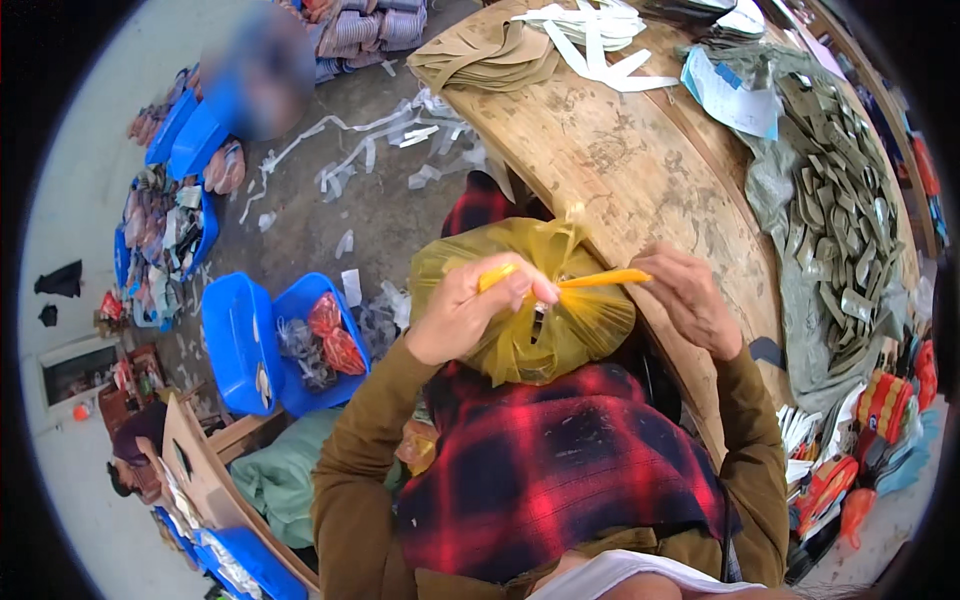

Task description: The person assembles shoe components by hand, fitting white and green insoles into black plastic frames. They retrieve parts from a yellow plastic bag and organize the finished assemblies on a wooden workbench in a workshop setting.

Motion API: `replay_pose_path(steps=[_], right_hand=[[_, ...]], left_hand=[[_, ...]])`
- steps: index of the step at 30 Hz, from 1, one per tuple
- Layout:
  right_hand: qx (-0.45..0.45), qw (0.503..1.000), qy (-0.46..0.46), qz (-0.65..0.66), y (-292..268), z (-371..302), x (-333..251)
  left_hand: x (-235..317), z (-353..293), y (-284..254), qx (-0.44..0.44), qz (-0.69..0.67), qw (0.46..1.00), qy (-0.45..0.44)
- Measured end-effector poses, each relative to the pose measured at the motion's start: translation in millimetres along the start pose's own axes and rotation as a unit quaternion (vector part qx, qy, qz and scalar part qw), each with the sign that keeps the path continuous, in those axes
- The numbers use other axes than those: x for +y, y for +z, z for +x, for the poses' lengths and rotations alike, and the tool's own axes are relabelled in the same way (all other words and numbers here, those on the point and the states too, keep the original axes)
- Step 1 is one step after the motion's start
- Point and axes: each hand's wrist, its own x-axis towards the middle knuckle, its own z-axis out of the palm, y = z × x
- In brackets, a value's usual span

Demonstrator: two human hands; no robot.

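Note:
A translucent yellow plastic bag [580, 345], full and rounded, rests on my lap against the table's edge. My left hand [465, 312] is closed at its gathered top, pinching an orange-yellow strip [605, 278] there. The strip runs taut to the right, where the fingertips of my right hand [692, 302] pinch its far end. That hand is over the wooden table [640, 165]. Whether the strip is a separate tie or a twisted part of the bag, I cannot tell. What the bag holds is mostly hidden.
Tan cloth pieces [485, 55] and white strips [605, 50] lie at the table's far end. Many olive pieces [835, 210] cover a grey-green plastic sheet on the right. Blue bins [240, 335] stand on the left; scraps litter the floor. A blurred person [265, 75] is far left.

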Motion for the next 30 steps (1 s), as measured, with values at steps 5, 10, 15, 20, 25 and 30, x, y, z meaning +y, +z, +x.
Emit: replay_pose_path(steps=[5, 10, 15, 20, 25, 30], right_hand=[[0.063, 0.99, -0.071, 0.104, 7, 36, -18], [0.097, 0.869, 0.108, 0.473, 37, 70, -21], [0.089, 0.673, 0.179, 0.712, 73, 74, 42], [0.028, 0.731, 0.075, 0.678, 58, 77, -4], [-0.025, 0.851, 0.218, 0.478, 105, 61, 25], [0.019, 0.882, 0.149, 0.447, 124, 66, 37]], left_hand=[[5, 18, 9, 0.015, -0.024, 0.998, 0.056], [-1, 41, -12, 0.136, -0.098, 0.983, 0.069], [-36, 35, -38, 0.11, -0.064, 0.984, -0.125], [19, 39, 0, 0.029, 0.114, 0.986, 0.119], [-58, 23, -36, 0.05, 0.183, 0.981, -0.03], [-82, 18, -45, 0.094, 0.095, 0.989, -0.057]])
